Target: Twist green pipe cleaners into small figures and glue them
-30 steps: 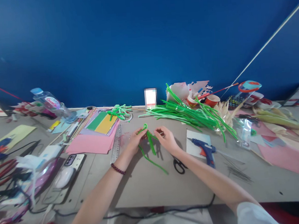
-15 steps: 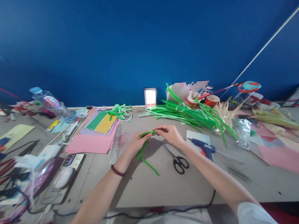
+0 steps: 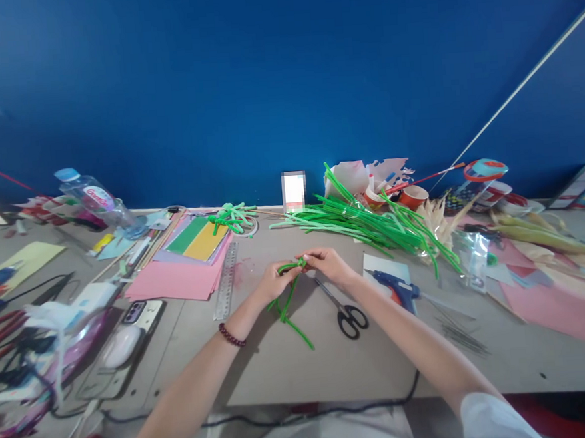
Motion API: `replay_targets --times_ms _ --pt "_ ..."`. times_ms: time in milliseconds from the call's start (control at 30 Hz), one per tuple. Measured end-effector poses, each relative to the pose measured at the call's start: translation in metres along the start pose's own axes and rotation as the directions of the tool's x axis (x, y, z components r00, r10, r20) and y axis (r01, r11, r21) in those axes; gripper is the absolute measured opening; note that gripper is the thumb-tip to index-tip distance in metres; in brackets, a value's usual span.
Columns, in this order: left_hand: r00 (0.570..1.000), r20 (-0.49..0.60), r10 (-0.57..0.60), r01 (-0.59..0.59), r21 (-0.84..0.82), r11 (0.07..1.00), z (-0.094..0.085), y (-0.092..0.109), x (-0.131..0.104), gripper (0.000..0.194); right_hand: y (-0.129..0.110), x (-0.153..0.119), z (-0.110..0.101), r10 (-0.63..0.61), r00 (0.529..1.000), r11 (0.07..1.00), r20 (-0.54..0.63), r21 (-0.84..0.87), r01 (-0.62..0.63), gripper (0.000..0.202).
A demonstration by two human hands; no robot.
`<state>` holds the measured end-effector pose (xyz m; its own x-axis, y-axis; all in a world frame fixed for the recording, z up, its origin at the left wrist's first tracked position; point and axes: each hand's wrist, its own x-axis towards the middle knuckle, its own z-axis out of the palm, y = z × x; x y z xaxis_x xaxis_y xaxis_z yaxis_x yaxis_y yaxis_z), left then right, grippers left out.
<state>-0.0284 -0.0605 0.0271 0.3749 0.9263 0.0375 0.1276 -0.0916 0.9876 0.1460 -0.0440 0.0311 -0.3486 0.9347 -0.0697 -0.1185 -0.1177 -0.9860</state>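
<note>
Green pipe cleaners (image 3: 297, 333) are held between my two hands over the middle of the table, their loose ends hanging down toward the tabletop. My left hand (image 3: 275, 281) is closed on them from the left. The fingertips of my right hand (image 3: 327, 264) pinch the same piece at its upper end, where it looks bunched or twisted. Exactly how the strands join is too small to tell. Black-handled scissors (image 3: 352, 320) lie just below my right hand, blades pointing up and left. A clear ruler (image 3: 226, 281) rests left of my left hand.
Behind my hands lies a big bundle of green pipe cleaners (image 3: 373, 223). To the right is a blue glue gun (image 3: 400, 290); pink paper (image 3: 174, 282), a phone (image 3: 145, 333) and a plastic bottle (image 3: 98, 200) are on the left. A cable (image 3: 267, 422) runs along the front edge.
The held pipe cleaners have shifted between my fingers, and a bent strand now hangs more visibly below. Both hands stay nearly in place; the view has moved very slightly.
</note>
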Motion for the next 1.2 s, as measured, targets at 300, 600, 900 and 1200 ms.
replay_targets --times_ms 300,600,900,1200 --pt "1.000 -0.005 0.016 -0.016 0.019 1.000 0.002 0.005 -0.002 0.029 0.005 0.000 0.000 0.137 0.990 0.967 0.039 0.210 -0.142 0.032" --pt "0.987 -0.056 -0.149 0.138 -0.167 0.976 0.003 0.016 -0.004 0.028 0.001 -0.003 0.002 0.046 0.995 0.955 0.085 0.289 -0.069 0.025" --pt "0.987 -0.119 -0.107 0.097 -0.086 0.992 0.005 0.010 -0.003 0.031 0.001 0.000 0.002 0.020 0.999 0.990 -0.028 0.143 -0.016 0.023" --pt "0.960 -0.273 0.062 -0.003 0.210 0.978 0.007 0.000 -0.003 0.029 0.004 -0.002 0.006 -0.197 0.972 0.960 -0.128 -0.225 0.165 0.036"
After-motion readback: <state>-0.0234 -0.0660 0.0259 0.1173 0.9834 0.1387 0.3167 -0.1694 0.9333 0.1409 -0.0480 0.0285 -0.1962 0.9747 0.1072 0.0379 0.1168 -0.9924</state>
